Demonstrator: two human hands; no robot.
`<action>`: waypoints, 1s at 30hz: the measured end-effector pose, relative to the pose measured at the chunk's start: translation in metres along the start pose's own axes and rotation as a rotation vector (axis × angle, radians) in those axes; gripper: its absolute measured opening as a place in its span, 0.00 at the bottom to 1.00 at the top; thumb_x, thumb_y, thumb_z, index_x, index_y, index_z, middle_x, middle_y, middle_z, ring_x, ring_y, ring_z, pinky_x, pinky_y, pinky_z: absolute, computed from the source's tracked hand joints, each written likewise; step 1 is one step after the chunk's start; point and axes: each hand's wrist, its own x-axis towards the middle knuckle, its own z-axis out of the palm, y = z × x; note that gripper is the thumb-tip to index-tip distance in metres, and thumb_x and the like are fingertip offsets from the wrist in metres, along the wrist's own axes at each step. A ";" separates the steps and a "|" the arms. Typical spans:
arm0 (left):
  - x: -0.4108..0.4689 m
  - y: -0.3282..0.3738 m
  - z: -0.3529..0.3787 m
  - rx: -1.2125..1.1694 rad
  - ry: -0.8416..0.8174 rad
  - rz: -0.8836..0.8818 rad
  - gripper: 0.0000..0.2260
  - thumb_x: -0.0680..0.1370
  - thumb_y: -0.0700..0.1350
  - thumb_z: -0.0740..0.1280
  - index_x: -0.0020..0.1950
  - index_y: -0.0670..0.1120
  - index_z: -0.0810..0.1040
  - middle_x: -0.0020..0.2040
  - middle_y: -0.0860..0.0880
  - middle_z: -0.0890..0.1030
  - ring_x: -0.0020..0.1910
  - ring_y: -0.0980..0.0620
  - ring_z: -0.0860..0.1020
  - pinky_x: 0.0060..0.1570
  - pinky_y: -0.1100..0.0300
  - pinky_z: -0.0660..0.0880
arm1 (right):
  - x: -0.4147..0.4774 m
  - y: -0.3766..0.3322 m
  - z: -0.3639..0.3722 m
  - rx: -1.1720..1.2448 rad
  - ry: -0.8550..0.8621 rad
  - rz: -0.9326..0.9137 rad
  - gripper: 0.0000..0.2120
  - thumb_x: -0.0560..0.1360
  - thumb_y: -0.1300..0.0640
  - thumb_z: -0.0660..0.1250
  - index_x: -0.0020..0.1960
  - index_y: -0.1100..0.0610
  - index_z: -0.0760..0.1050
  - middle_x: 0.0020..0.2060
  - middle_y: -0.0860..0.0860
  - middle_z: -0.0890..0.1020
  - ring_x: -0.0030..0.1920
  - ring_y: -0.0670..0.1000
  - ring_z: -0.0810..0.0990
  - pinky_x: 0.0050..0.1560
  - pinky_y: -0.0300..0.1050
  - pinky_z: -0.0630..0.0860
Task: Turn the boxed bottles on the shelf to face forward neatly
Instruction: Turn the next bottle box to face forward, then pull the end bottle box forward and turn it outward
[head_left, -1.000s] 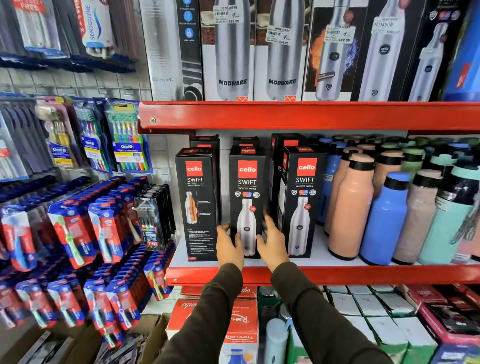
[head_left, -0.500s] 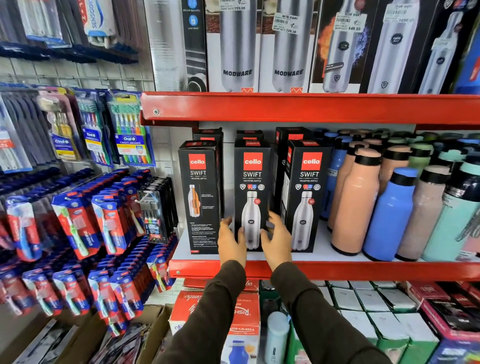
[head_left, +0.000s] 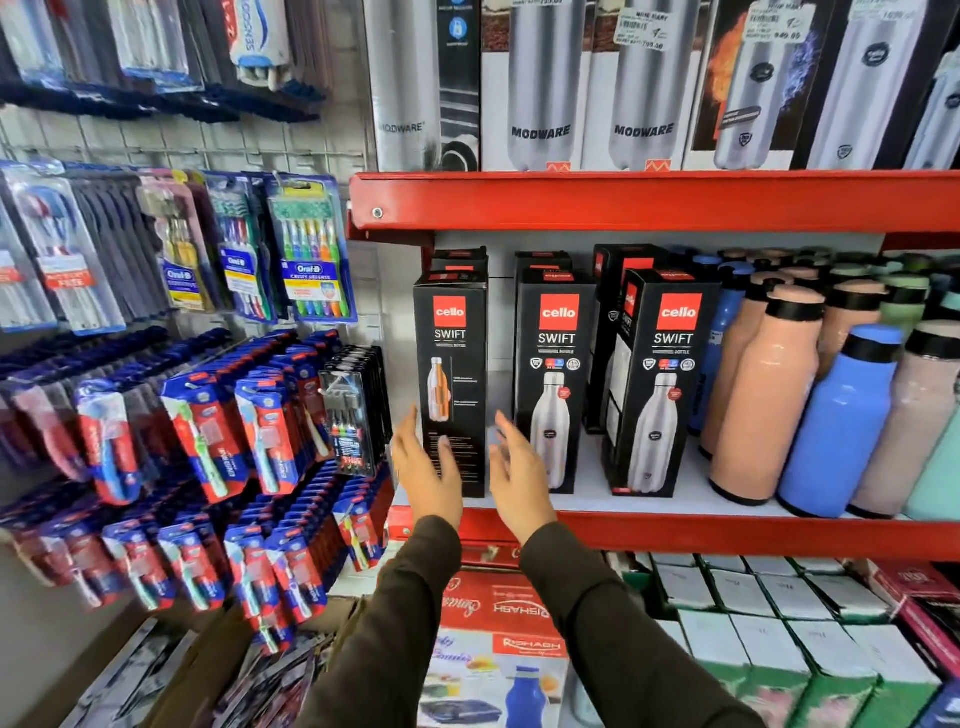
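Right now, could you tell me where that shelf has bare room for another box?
Bare white shelf shows in front of the middle cello box, and between it and the right cello box. Right of that, loose bottles crowd together.

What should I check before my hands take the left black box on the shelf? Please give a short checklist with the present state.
1. Left hand empty and open: ok.
2. Right hand empty and open: ok.
3. Left black Cello Swift box shows the silver-bottle front like its neighbours: not ok, another panel faces out.
4. Middle black Cello Swift box faces forward: ok.
5. Right black Cello Swift box square to the red shelf edge: not ok, slightly angled.
6. Boxes behind aligned: cannot tell.
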 end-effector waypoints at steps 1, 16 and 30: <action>0.006 -0.002 -0.004 -0.021 -0.033 -0.031 0.23 0.80 0.40 0.62 0.75 0.44 0.63 0.73 0.41 0.64 0.72 0.45 0.66 0.72 0.54 0.63 | 0.003 -0.003 0.005 -0.021 -0.019 0.032 0.24 0.82 0.62 0.56 0.77 0.59 0.60 0.74 0.57 0.69 0.74 0.53 0.68 0.74 0.42 0.64; 0.040 -0.015 -0.037 -0.282 -0.278 -0.227 0.18 0.71 0.54 0.74 0.61 0.58 0.80 0.58 0.53 0.84 0.52 0.54 0.84 0.56 0.48 0.81 | 0.011 -0.012 0.025 0.043 0.006 0.081 0.41 0.65 0.56 0.79 0.72 0.46 0.64 0.56 0.37 0.78 0.55 0.32 0.77 0.53 0.24 0.71; 0.061 -0.021 -0.034 -0.202 -0.392 -0.185 0.19 0.83 0.43 0.56 0.74 0.48 0.66 0.73 0.48 0.70 0.72 0.51 0.67 0.74 0.53 0.62 | 0.017 -0.025 0.030 0.023 0.115 0.074 0.39 0.57 0.47 0.79 0.64 0.43 0.65 0.58 0.47 0.80 0.60 0.48 0.79 0.64 0.50 0.77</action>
